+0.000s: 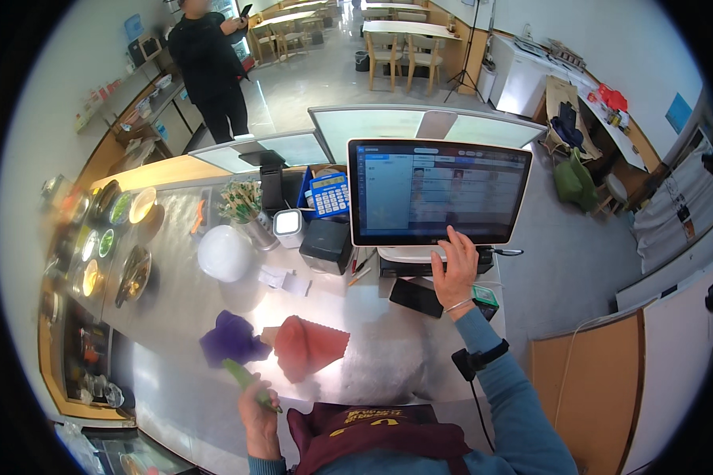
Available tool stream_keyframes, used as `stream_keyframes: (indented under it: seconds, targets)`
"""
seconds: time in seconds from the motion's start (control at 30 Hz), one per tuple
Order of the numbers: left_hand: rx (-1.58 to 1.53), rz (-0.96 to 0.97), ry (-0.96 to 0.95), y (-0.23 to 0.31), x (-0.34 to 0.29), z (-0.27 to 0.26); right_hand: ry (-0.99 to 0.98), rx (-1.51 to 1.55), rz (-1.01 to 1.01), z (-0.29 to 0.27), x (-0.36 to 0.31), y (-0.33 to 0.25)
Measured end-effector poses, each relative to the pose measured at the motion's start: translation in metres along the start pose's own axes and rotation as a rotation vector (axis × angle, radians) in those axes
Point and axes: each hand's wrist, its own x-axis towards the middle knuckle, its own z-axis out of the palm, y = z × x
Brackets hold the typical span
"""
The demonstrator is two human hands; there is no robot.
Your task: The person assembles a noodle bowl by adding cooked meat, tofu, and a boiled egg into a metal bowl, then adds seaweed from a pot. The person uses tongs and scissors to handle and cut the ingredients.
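My right hand (455,273) reaches up to the lower edge of a touchscreen monitor (440,194), its index finger stretched out at the screen and holding nothing. Whether the fingertip touches the glass, I cannot tell. Low on the counter's near side, my left hand (259,412) is closed around a narrow green thing (242,376), which looks like a folded cloth. Just beyond it lie a crumpled purple cloth (231,339) and a red cloth (313,347) on the metal counter (388,340). A black phone (417,297) rests below the monitor, left of my right wrist.
A white round object (225,253), a cup of wrapped sticks (245,210), a blue calculator (329,195) and a black box (325,245) stand left of the monitor. Bowls of food (135,273) line the left side. Beyond the low partition (372,120), a person (206,63) holds up a phone.
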Motion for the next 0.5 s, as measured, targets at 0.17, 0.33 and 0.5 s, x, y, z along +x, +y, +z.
stream_keyframes:
  seconds: [0.17,0.33,0.5]
  targets:
    - [-0.015,0.012,-0.02,-0.0019,-0.002,0.0006,-0.007,0.001,-0.016,-0.002,-0.0002,-0.0007]
    - [0.008,0.025,-0.029,-0.0049,-0.0024,0.0002,0.0,0.007,-0.019,-0.0028,0.0003,-0.0002]
    - [0.032,0.013,0.007,-0.0058,-0.0022,-0.0023,0.025,-0.015,-0.019,-0.0006,0.0022,0.0043]
